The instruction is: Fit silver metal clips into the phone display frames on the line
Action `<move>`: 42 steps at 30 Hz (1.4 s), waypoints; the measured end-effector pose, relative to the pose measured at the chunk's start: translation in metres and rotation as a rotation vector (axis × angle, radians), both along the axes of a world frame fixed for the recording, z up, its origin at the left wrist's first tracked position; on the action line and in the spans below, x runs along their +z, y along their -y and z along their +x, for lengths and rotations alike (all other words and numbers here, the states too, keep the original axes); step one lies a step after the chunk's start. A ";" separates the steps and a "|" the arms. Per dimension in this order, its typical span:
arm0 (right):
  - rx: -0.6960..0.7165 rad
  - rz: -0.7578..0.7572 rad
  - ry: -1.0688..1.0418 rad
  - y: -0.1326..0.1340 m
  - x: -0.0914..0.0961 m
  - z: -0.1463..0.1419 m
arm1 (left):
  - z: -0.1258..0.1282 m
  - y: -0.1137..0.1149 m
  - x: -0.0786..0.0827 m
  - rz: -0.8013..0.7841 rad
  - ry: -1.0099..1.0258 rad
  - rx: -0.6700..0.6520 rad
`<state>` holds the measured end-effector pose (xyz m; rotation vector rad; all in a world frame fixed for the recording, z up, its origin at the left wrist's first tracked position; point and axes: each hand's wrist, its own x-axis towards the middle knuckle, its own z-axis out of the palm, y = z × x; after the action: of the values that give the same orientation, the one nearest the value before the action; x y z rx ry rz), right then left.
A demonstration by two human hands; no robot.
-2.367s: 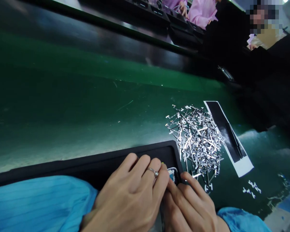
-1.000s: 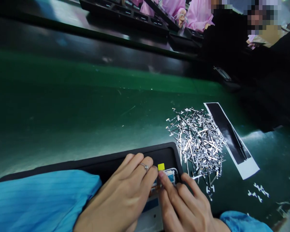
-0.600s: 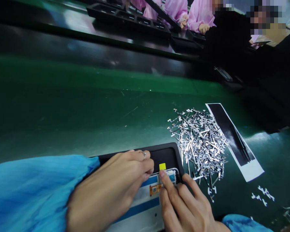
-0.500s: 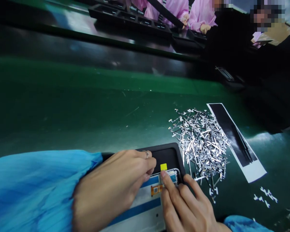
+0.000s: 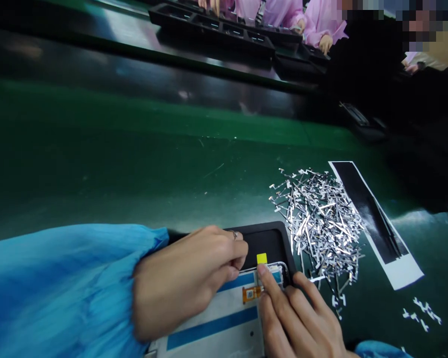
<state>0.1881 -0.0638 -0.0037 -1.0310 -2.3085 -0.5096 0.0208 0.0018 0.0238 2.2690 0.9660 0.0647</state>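
Note:
My right hand (image 5: 294, 318) grips a flat phone-sized device (image 5: 224, 318) at its upper end, with the fingertips on the thin metal frame (image 5: 280, 272). The device has a white and blue film over its face and lies on a black rubber tray (image 5: 269, 238). An orange flex cable (image 5: 251, 294) and a yellow tag (image 5: 262, 258) sit at its upper end. My left hand (image 5: 188, 281) hovers just left of them, fingers curled together. Whether anything thin lies between its fingertips is hidden.
A heap of several thin silver metal strips (image 5: 317, 223) lies on the green conveyor belt (image 5: 134, 164), beside a black and white backing sheet (image 5: 373, 223). A few loose strips lie at the right. Co-workers in pink gowns (image 5: 323, 22) work behind black trays (image 5: 224, 35) across the belt.
My left hand has moved off the device to its left, uncovering the white and blue film and the orange flex cable. The yellow tag is now visible. My right hand stays on the device.

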 end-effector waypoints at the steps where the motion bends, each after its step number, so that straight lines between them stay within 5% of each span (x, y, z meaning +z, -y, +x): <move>1: -0.004 0.006 -0.006 0.000 0.000 0.000 | 0.000 -0.001 0.000 -0.015 0.002 0.001; 12: -0.002 -0.057 0.100 0.009 0.003 0.003 | 0.013 0.004 -0.002 -0.090 -0.179 0.064; 18: 0.054 -0.009 0.140 0.008 -0.004 -0.006 | 0.001 -0.004 -0.002 -0.153 0.017 0.038; 42: 0.076 -0.007 0.197 0.007 0.001 -0.009 | -0.004 0.008 -0.014 -0.034 0.114 0.068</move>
<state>0.1787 -0.0709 -0.0025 -0.9283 -2.5127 -0.5968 0.0168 -0.0065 0.0095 2.1765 0.9758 0.2035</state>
